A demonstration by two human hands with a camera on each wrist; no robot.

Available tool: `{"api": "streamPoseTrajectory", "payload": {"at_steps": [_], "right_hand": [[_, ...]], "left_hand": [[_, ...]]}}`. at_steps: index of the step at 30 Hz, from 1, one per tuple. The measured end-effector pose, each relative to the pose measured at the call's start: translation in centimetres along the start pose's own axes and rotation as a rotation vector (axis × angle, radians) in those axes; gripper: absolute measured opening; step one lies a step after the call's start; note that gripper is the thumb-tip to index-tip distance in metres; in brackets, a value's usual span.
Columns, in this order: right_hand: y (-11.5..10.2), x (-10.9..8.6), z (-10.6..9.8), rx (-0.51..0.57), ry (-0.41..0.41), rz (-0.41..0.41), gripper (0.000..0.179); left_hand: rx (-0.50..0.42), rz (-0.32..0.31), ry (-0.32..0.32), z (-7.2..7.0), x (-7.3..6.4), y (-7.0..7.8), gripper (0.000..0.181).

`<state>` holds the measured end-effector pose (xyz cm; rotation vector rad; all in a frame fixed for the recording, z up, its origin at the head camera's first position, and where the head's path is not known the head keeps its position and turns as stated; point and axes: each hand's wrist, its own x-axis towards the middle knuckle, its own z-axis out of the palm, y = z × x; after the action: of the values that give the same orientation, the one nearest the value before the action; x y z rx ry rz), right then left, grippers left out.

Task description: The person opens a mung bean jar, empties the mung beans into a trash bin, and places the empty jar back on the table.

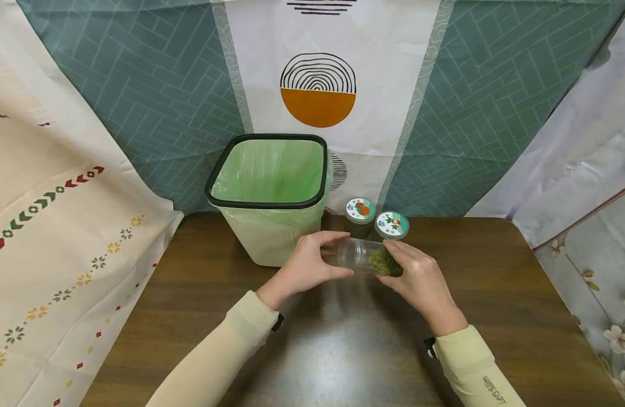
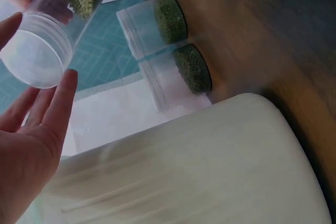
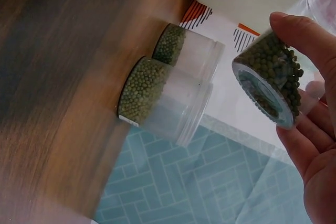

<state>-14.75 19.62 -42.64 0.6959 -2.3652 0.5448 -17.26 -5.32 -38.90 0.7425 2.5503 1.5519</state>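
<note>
anon1: ok so what's being held here?

anon2: a clear jar (image 1: 364,257) with small green beans (image 3: 268,66) in it. it's held up off the brown table (image 1: 495,294), tipped nearly on its side, beans bunched toward the base end.

anon1: with both hands or what?

anon2: the base end is definitely gripped by the right hand (image 1: 419,274), thumb on one side, fingers on the other. the opposite end is framed by the thumb and fingers of the left hand (image 1: 306,263), but whether it's really being squeezed there can't be told, tbh.

anon1: and around it?

anon2: two more clear jars are seen standing upright just behind the held one, side by side. the left one (image 1: 360,210) is topped with an orange-red fruit picture, the right one (image 1: 392,224) with a little figure on teal. green stuff is seen in the bottom of both.

anon1: and that big thing on the left?

anon2: a pale bin (image 1: 256,234), black-rimmed and lined with a green bag (image 1: 276,167). the back is covered by a teal and white cloth (image 1: 164,85).
</note>
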Motion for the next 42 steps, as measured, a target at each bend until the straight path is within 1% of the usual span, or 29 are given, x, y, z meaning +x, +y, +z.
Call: {"api": "streamPoseTrajectory", "payload": {"at_steps": [4, 7, 9, 13, 14, 16, 17, 19, 23, 25, 27, 31, 33, 34, 36, 37, 38, 42], "right_hand": [[0.04, 0.01, -0.17, -0.007, 0.006, 0.01, 0.073], [0.05, -0.02, -0.2, -0.01, 0.003, 0.016, 0.074], [0.05, -0.02, -0.19, -0.013, -0.003, 0.017, 0.073], [0.04, 0.0, -0.15, -0.012, -0.004, 0.014, 0.074], [0.02, 0.02, -0.16, -0.012, -0.003, 0.013, 0.073], [-0.01, 0.09, -0.18, -0.008, 0.0, 0.011, 0.073], [-0.03, 0.12, -0.18, -0.006, 0.001, 0.011, 0.073], [-0.03, 0.18, -0.15, -0.004, 0.002, 0.009, 0.074], [0.01, 0.22, 0.0, -0.003, 0.005, 0.007, 0.074], [0.04, 0.23, 0.1, -0.001, 0.006, 0.005, 0.073], [0.06, 0.25, 0.19, 0.001, 0.004, 0.0, 0.073], [0.1, 0.28, 0.32, 0.003, 0.0, -0.01, 0.072], [0.08, 0.32, 0.33, 0.0, 0.0, -0.012, 0.072], [0.07, 0.34, 0.33, -0.002, -0.001, -0.011, 0.072], [0.05, 0.34, 0.33, -0.003, -0.002, -0.01, 0.071], [0.03, 0.35, 0.32, -0.003, -0.005, -0.007, 0.071], [0.0, 0.35, 0.31, -0.003, -0.007, -0.003, 0.071], [-0.01, 0.29, 0.41, -0.002, -0.009, -0.001, 0.07]], "left_hand": [[-0.037, -0.07, 0.013, 0.21, 0.1, 0.02, 0.065], [-0.044, -0.09, 0.017, 0.28, 0.2, -0.12, 0.068], [-0.016, -0.058, 0.011, 0.22, 0.27, -0.23, 0.072], [0.043, 0.043, -0.024, 0.01, 0.34, -0.24, 0.078], [0.054, 0.061, -0.031, -0.04, 0.34, -0.21, 0.077], [0.055, 0.067, -0.039, -0.07, 0.31, -0.15, 0.073], [0.05, 0.058, -0.039, -0.07, 0.3, -0.12, 0.071], [0.021, 0.019, -0.031, -0.01, 0.25, -0.11, 0.067], [-0.014, -0.077, 0.016, 0.14, 0.11, -0.11, 0.067], [-0.001, -0.091, 0.036, 0.19, 0.02, -0.18, 0.07], [0.037, -0.065, 0.042, 0.18, -0.01, -0.28, 0.073], [0.143, 0.065, 0.027, 0.02, 0.03, -0.4, 0.081], [0.197, 0.122, 0.014, -0.05, 0.05, -0.32, 0.08], [0.207, 0.14, 0.007, -0.05, 0.05, -0.26, 0.078], [0.235, 0.152, 0.006, -0.02, 0.04, -0.15, 0.073], [0.236, 0.146, 0.01, 0.01, 0.04, -0.17, 0.07], [0.216, 0.129, 0.008, 0.05, 0.03, -0.21, 0.067], [0.111, 0.035, 0.005, 0.13, -0.08, -0.52, 0.064]]}}
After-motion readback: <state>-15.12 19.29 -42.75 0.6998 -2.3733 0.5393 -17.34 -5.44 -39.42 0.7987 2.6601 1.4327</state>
